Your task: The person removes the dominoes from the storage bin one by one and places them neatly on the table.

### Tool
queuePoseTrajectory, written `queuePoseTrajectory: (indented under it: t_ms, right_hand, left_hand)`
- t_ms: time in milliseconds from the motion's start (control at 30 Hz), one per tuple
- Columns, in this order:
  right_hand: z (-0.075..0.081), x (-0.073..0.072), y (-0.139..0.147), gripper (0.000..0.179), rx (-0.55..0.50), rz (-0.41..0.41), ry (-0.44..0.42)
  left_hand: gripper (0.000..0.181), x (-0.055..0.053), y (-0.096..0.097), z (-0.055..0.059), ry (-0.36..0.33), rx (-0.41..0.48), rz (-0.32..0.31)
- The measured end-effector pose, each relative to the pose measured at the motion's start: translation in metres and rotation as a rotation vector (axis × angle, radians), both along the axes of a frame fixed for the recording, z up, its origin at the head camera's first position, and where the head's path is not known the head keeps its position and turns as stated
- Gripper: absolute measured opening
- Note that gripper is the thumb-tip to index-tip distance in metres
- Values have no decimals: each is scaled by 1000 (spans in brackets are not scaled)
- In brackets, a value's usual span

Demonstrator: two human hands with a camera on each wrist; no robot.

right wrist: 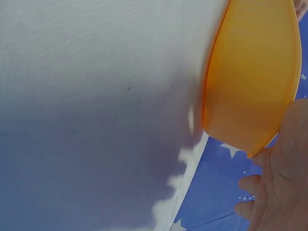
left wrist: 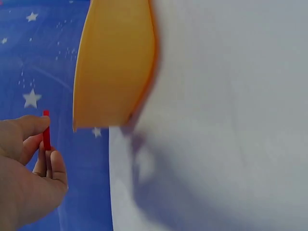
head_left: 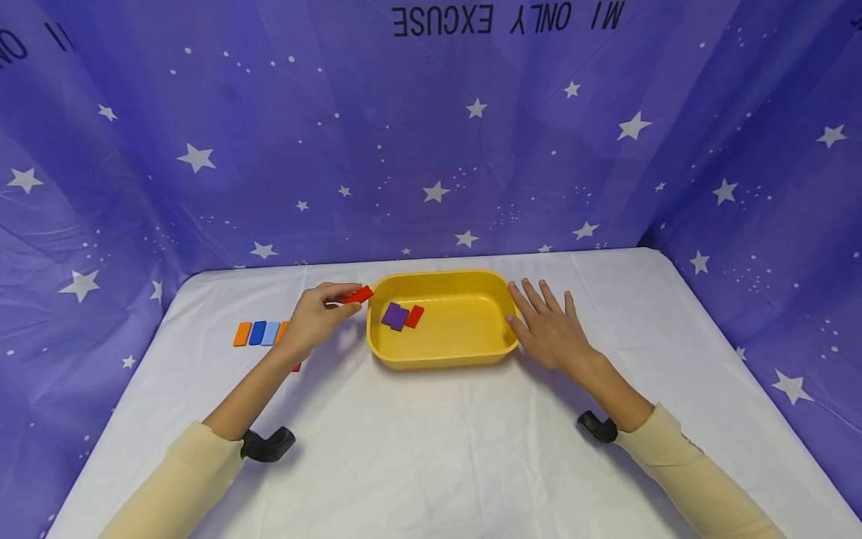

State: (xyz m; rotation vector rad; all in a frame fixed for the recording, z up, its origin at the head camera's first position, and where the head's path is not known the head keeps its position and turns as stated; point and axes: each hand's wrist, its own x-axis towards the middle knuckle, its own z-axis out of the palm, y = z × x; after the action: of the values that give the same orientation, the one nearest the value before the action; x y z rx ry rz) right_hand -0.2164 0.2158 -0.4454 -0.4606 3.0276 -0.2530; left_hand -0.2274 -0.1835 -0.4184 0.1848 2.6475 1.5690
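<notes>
Between thumb and fingers, my left hand (head_left: 316, 318) pinches a red domino-like tile (head_left: 359, 294) close by the left rim of a yellow plastic tub (head_left: 444, 361). The left wrist view shows that red tile (left wrist: 46, 131) edge-on, clear of the tub's wall (left wrist: 115, 62). Inside the tub's left part lie overlapping purple tiles (head_left: 394, 315) and another red tile (head_left: 414, 317). My right hand (head_left: 555, 333) rests at the tub's right rim, fingers spread and straight. In the right wrist view, the right hand (right wrist: 288, 168) is against the tub's edge.
Left of the tub, a row of tiles lies on the white-covered table (head_left: 431, 449): an orange tile (head_left: 242, 334), a dark blue tile (head_left: 258, 332), a light blue tile (head_left: 271, 333) and others partly hidden by the left hand. A purple starred curtain (head_left: 404, 150) hangs behind.
</notes>
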Motion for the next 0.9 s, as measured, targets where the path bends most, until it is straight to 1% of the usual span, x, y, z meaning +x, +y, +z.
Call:
queuePoseTrajectory:
  t_ms: [133, 267, 467, 633, 900]
  right_hand:
    - [0, 0, 0, 67, 7, -2, -2]
    - [1, 0, 0, 67, 3, -3, -1]
    - [2, 1, 0, 66, -3, 8, 20]
    - [2, 0, 0, 67, 1, 7, 13]
    - [2, 1, 0, 67, -2, 11, 20]
  left_hand:
    - [40, 8, -20, -2, -16, -23, 44]
    - [42, 17, -38, -7, -48, -46, 75]
    - [44, 32, -61, -16, -67, -32, 107]
    - [45, 43, -76, -21, -75, -45, 136]
    - [49, 56, -94, -33, -122, -45, 203]
